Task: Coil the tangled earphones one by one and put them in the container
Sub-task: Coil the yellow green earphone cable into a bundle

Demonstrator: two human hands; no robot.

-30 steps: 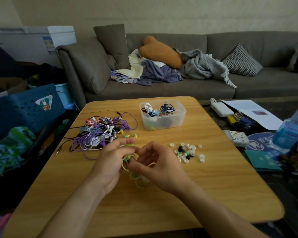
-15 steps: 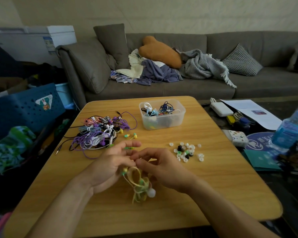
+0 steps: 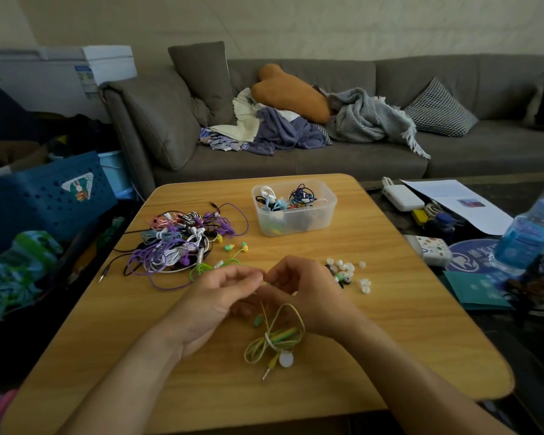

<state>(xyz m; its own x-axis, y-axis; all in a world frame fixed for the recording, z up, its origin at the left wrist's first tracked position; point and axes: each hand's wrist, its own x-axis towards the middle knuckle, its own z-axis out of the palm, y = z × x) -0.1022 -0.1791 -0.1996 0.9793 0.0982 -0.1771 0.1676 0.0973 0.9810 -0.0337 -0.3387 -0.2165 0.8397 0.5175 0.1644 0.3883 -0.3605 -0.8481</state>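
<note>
A yellow-green earphone [image 3: 275, 339] hangs in a loose coil below my two hands, its plug pointing down near the wooden table [image 3: 201, 387]. My left hand [image 3: 215, 296] and my right hand [image 3: 308, 290] meet above it, fingers curled, pinching the cable's upper end between them. A tangled pile of earphones [image 3: 182, 243], purple, white, black and blue, lies on the table's left. A clear plastic container [image 3: 294, 208] with several coiled earphones stands at the table's far middle.
Loose ear tips [image 3: 347, 271] lie scattered right of my right hand. A green earphone [image 3: 230, 255] lies by the pile. A water bottle [image 3: 528, 233] and papers [image 3: 453, 202] sit on the dark side table at right. A grey sofa [image 3: 358, 152] stands behind.
My hands rose slightly and came together at the cable's top. The coil slipped out from between them and now dangles below, stretched longer with the plug at the bottom.
</note>
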